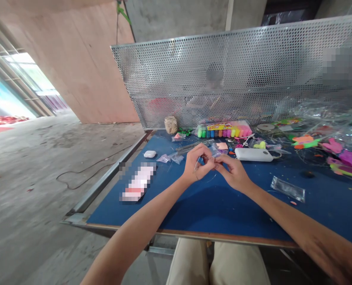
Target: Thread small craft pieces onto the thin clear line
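Observation:
My left hand [197,163] and my right hand [232,171] meet above the blue tabletop, fingertips touching. The left one is closed in a pinch, with a thin shiny wire [196,163] looping by its palm and curving below the fingers. My right thumb and finger pinch at the same spot; what sits between the tips is too small to make out. Just behind the hands lie a bundle of thin metal rods [193,147] and a small bag with a peach-coloured piece [222,146]. To the right is a white power bank-like block [253,154].
A perforated metal panel [238,75] stands along the table's back. Before it sits a pack of coloured clay [223,131]. Bright foam-like shapes [306,141] and clear plastic crowd the right. A white earbud case [150,154] and a clear packet [288,189] lie on the blue table [199,213].

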The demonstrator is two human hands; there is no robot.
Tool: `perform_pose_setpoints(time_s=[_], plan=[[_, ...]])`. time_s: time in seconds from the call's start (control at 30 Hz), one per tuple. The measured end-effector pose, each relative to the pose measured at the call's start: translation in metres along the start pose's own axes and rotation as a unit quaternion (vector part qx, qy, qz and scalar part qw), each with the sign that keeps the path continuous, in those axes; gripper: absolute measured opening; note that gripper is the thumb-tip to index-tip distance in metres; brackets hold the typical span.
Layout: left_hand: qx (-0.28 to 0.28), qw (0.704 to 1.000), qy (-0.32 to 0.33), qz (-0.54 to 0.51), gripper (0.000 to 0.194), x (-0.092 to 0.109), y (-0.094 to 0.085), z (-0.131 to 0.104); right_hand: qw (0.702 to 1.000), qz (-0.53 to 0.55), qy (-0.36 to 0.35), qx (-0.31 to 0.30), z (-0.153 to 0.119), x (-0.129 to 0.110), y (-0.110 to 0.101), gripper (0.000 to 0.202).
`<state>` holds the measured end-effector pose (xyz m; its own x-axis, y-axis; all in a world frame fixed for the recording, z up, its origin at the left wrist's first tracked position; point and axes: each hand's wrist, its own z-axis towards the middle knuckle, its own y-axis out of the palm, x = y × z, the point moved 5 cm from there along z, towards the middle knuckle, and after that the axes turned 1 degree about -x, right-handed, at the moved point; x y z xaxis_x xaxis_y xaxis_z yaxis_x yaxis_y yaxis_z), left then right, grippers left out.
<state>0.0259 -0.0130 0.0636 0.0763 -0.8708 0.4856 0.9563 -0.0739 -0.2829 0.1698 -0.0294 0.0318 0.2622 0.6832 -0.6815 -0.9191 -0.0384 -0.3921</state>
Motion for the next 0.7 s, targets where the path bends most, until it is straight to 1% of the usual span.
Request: perform_pose_setpoints(time_s=[0.1, 0.17, 0.27, 0.37, 0.43, 0.5, 0.63, 0.7], plan=[[0.007, 0.999, -0.027, -0.025, 0.022, -0.006, 0.002, -0.002, 0.999, 0.026, 0.023, -0.006, 0.0, 0.004, 0.0, 0.022], [-0.012, 0.995, -0.077, -0.066, 0.018, -0.013, 0.005, -0.004, 0.996, 0.067, 0.047, -0.021, 0.001, 0.009, 0.001, 0.026], [-0.047, 0.976, -0.164, -0.138, 0.019, -0.023, 0.013, -0.009, 0.989, 0.125, 0.067, -0.045, 0.001, 0.014, 0.003, 0.03], [-0.044, 0.956, -0.21, -0.201, 0.02, -0.028, 0.018, -0.012, 0.987, 0.132, 0.069, -0.053, 0.001, 0.016, 0.003, 0.028], [-0.03, 0.949, -0.22, -0.225, 0.02, -0.029, 0.019, -0.013, 0.99, 0.112, 0.066, -0.055, 0.001, 0.015, 0.003, 0.026], [-0.027, 0.947, -0.22, -0.23, 0.02, -0.028, 0.019, -0.013, 0.993, 0.083, 0.062, -0.055, 0.001, 0.013, 0.002, 0.026], [-0.063, 0.945, -0.22, -0.232, 0.02, -0.025, 0.022, -0.014, 0.996, 0.037, 0.043, -0.062, 0.001, 0.008, 0.001, 0.027], [-0.064, 0.947, -0.216, -0.23, 0.02, -0.025, 0.022, -0.014, 0.997, 0.025, 0.033, -0.064, 0.001, 0.006, 0.002, 0.026]])
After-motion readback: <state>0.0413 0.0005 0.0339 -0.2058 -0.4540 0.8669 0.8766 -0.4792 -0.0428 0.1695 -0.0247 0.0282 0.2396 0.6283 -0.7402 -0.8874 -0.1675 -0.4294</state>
